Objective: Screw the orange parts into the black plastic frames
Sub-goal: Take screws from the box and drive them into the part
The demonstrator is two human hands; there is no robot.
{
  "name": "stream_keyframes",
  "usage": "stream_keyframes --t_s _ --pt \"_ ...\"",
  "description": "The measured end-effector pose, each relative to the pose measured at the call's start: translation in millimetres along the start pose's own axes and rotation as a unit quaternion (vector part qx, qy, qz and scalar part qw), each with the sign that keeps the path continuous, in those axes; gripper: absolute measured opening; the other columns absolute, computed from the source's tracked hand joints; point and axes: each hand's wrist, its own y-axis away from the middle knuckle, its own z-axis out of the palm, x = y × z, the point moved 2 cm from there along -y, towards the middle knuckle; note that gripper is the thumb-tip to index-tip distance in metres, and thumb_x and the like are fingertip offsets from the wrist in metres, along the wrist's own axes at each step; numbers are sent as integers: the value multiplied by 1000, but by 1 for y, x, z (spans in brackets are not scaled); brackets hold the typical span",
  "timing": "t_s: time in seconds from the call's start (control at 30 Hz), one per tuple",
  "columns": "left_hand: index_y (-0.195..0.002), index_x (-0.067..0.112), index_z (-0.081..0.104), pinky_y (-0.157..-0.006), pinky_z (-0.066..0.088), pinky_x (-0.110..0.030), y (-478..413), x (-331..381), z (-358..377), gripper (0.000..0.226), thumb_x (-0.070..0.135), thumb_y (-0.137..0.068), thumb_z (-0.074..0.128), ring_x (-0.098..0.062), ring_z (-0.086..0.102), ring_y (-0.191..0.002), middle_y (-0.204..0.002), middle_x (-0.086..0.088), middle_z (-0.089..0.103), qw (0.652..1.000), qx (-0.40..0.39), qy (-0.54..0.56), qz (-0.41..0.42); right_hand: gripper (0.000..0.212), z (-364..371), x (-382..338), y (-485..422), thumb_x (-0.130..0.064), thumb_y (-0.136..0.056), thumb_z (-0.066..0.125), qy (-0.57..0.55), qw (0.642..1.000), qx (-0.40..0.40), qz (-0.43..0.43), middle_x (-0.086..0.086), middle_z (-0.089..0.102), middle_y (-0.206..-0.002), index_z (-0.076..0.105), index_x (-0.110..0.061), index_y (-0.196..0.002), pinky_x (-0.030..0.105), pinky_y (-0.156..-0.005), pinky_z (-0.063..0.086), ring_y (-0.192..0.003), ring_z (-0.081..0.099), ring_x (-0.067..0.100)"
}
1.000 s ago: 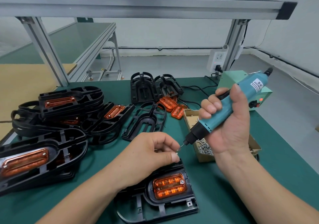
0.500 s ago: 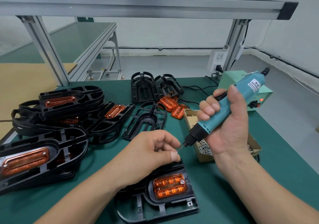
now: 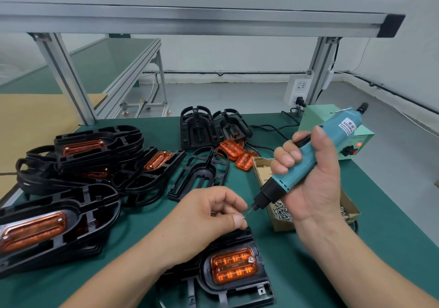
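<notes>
1. At five o'clock from the left hand [image 3: 209,215] (pinching a screw [image 3: 244,216]), the orange part [image 3: 234,265] sits in its black frame [image 3: 237,293].
2. Opposite, the right hand [image 3: 313,177] grips the screwdriver [image 3: 308,163], bit [image 3: 249,212] aimed seven o'clock.

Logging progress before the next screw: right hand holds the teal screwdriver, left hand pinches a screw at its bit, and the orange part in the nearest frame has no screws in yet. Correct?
Not quite: the head view shows one screw already seated in the far right corner of that orange part. The rest stands.
</notes>
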Motion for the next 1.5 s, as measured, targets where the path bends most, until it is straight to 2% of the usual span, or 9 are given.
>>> stream_keyframes --t_s 0.27,0.4,0.53,0.73,0.9,1.07,1.33,1.5 --pt "-107 24 76 -68 48 -10 -1 1 0 15 15 -95 78 -3 72 -81 -96 0 82 1000 8 10 -1 27 0 0 0 -38 -104 58 -3 1000 0 0 -4 43 -66 62 -16 -89 22 -52 45 -56 46 10" --pt "-108 24 76 -62 45 -6 -1 2 0 16 16 -95 78 2 69 -74 -96 0 82 1000 5 18 -11 27 -1 1 -1 -38 -104 59 0 1000 1 1 -4 43 -66 62 -16 -88 22 -52 45 -56 46 10" --pt "-110 25 76 -64 46 -8 -1 2 0 17 18 -95 79 0 70 -78 -97 1 82 1000 0 12 -13 26 -1 3 -1 -39 -103 60 2 1000 -1 7 -4 43 -66 62 -17 -89 22 -52 46 -56 47 10" --pt "-112 20 75 -60 44 -8 -1 2 1 19 13 -94 79 1 66 -71 -99 -3 82 999 -6 28 -18 27 -3 6 -1 -41 -102 65 -1 1000 5 13 -4 45 -68 66 -18 -88 22 -53 48 -58 49 10" --pt "-110 24 76 -59 44 -7 -1 3 0 19 18 -93 81 2 65 -69 -99 -2 82 999 -11 32 -17 28 -4 7 -1 -42 -102 66 0 1000 12 10 -4 46 -69 67 -18 -88 23 -54 48 -59 49 10" --pt "-104 31 78 -58 45 -10 -1 3 -1 20 23 -88 86 -4 64 -72 -99 -4 81 999 9 46 -14 30 -4 7 -2 -45 -101 69 -2 1000 25 5 -4 47 -70 70 -18 -86 24 -55 49 -60 50 10" --pt "-101 32 78 -61 47 -10 -2 3 -3 21 17 -88 86 -5 67 -74 -95 -4 81 998 39 49 -10 34 -10 13 -7 -49 -95 78 -5 998 59 17 -1 50 -72 69 -16 -90 27 -56 53 -62 55 13" --pt "-101 33 78 -55 43 -8 -2 3 -3 21 23 -85 85 2 63 -64 -96 -4 81 998 18 58 -15 32 -11 14 -9 -47 -93 80 0 999 50 21 -1 50 -73 71 -17 -89 27 -57 53 -63 55 13"
